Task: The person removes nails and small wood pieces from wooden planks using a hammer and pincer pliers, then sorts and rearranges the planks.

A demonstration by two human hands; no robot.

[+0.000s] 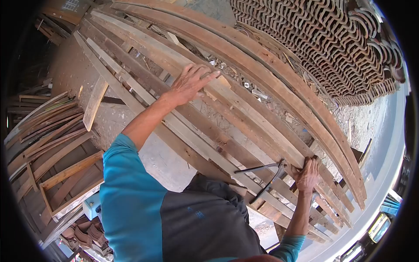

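Note:
A long wooden beam (262, 131) lies in front of me among other beams. My left hand (188, 84) is over its upper part, fingers bent across the top and thumb on the near side. Lower right, my right hand (307, 175) has its fingers curled over the same beam, close to its end. Just left of that hand, a pair of metal pincers (276, 173) rests across the timbers, its dark handles spread apart and neither hand on it. A pale, chipped patch shows in the wood beside my left fingers.
Two long beams (288, 85) run along the far side. Stacked clay roof tiles (301, 39) stand at upper right. More planks and a wooden frame (70, 183) are piled at left. Wood scraps and rubble (259, 94) litter the ground between beams.

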